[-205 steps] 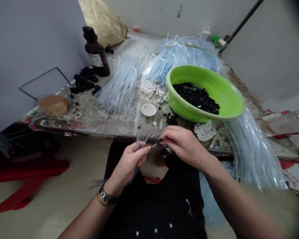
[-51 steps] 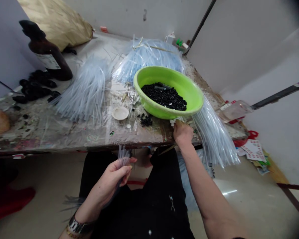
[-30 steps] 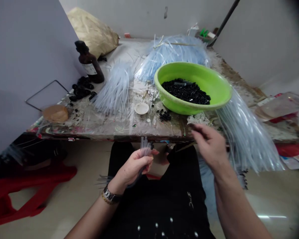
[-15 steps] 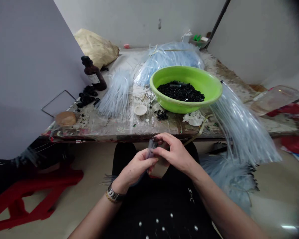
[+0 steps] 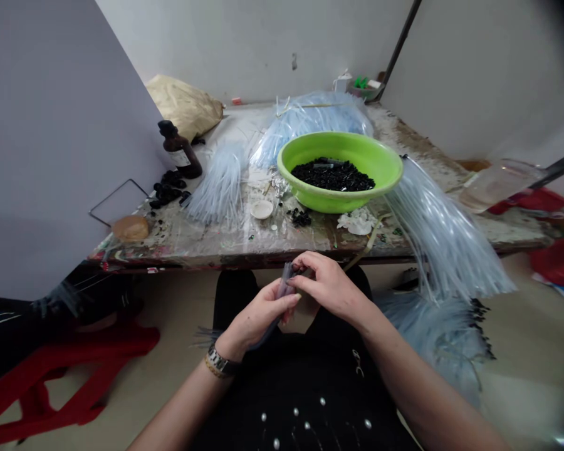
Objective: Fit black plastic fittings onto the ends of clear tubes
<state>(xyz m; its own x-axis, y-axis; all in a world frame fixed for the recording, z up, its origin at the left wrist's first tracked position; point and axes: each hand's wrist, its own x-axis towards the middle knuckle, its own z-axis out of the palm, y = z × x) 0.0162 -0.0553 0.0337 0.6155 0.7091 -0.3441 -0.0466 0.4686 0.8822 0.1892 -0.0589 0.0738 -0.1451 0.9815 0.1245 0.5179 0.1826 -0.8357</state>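
Over the lap, just below the table's front edge, my left hand (image 5: 263, 311) is closed round a bundle of thin clear tubes (image 5: 286, 279), whose top ends stick up above the fingers. Loose ends of tubes trail out past the left wrist. My right hand (image 5: 320, 282) is beside the top of the bundle, its thumb and fingers pinched at the tube ends; what they hold is too small to make out. Beyond the hands a green basin (image 5: 341, 202) on the table holds many small black pieces (image 5: 333, 175).
On the table (image 5: 197, 247) are a brown bottle (image 5: 181, 153), a white lid (image 5: 262, 209), crumpled white paper (image 5: 357, 220) and more clear tubes (image 5: 219, 185). One tube bundle (image 5: 451, 232) hangs over the front edge at the right. A red stool (image 5: 75, 369) stands at the lower left.
The camera view has shifted slightly, so the table items sit a little differently. Both hands remain at the bundle; the right fingers have moved slightly at the tube ends.
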